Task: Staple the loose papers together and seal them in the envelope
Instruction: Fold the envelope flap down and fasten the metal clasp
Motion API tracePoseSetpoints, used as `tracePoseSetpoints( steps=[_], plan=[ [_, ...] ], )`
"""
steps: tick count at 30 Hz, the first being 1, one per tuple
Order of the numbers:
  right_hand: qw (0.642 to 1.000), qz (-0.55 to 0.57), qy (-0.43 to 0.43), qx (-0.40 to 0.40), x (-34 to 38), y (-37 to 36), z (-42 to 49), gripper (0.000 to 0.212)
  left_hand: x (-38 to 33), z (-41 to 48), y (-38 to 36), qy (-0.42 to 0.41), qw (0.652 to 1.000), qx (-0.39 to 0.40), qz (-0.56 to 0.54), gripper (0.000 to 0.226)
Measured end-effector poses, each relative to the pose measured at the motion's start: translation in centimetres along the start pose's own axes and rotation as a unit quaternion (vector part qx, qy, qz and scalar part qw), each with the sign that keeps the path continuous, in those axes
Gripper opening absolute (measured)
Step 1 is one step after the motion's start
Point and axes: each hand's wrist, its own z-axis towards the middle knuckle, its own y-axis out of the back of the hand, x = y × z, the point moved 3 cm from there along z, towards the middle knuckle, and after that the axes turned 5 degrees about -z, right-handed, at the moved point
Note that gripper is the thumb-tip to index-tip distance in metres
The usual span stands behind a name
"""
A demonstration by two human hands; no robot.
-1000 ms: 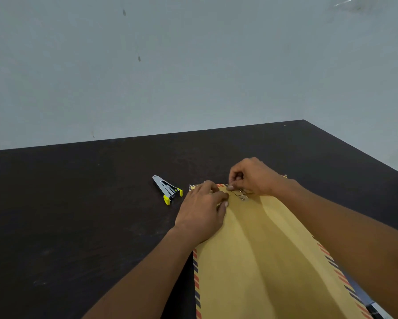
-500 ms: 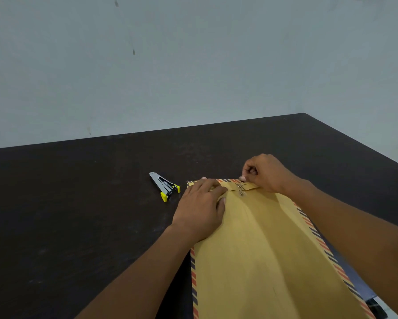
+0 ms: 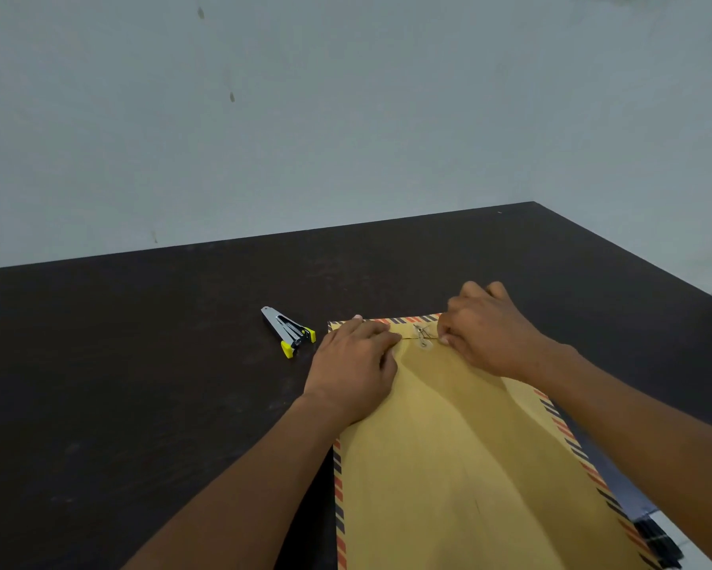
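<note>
The envelope (image 3: 461, 458) lies flat on the desk (image 3: 140, 384) in front of me, flap folded down at its far end. My left hand (image 3: 354, 372) presses flat, fingers spread, on the envelope's far left corner, gripping nothing. My right hand (image 3: 486, 331) sits at the far right of the flap with fingers curled, pinching the string by the clasp (image 3: 423, 337), while the stapler (image 3: 288, 331) rests on the desk just left of the envelope.

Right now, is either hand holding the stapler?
No, the stapler lies alone on the table, while the left hand and right hand are both on the envelope.
</note>
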Motion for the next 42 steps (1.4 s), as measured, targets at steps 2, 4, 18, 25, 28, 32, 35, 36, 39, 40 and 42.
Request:
tracePoseSetpoints(
  steps=[2,4,18,25,28,32,35,36,39,40,42],
  plan=[
    [1.0,-0.009,0.016,0.012,0.9,0.3,-0.4,0.024,-0.1,0.0,0.1,0.0,1.0,0.004,-0.002,0.038],
    [0.999,-0.001,0.022,0.033,1.7,0.6,-0.2,0.025,-0.1,-0.1,0.1,0.0,1.0,0.002,-0.005,0.038],
    [0.998,-0.011,0.034,0.046,2.3,1.0,-1.4,0.023,0.1,-0.1,0.1,0.01,1.0,0.004,-0.022,0.037],
    [0.995,-0.085,0.06,0.001,2.2,0.3,-2.6,0.03,0.0,0.0,0.2,0.006,1.0,0.003,-0.024,0.041],
    [0.989,-0.104,0.094,-0.036,3.3,0.6,-2.5,0.024,0.1,0.0,0.1,0.005,0.999,-0.001,-0.033,0.042],
    [0.989,-0.073,0.118,-0.051,4.3,0.4,-1.6,0.017,0.2,0.0,-0.1,0.001,0.999,-0.023,-0.034,0.042],
    [0.992,-0.011,0.113,-0.056,4.9,0.4,-0.5,0.011,0.4,0.0,0.0,0.005,0.999,-0.019,-0.044,0.04],
    [0.993,0.015,0.106,-0.055,4.9,0.5,-0.1,0.011,0.4,0.0,0.1,0.004,0.999,-0.017,-0.045,0.039],
    [0.994,0.079,0.075,-0.028,4.4,0.7,1.3,0.017,0.1,-0.1,0.7,0.021,0.999,-0.007,-0.044,0.036],
    [0.993,0.098,0.068,-0.02,4.2,0.7,1.8,0.017,0.1,-0.1,0.8,0.028,0.999,-0.007,-0.043,0.034],
    [0.989,0.137,0.05,-0.008,3.4,0.5,2.9,0.016,0.2,-0.1,0.8,0.023,0.999,-0.011,-0.043,0.03]
  ],
)
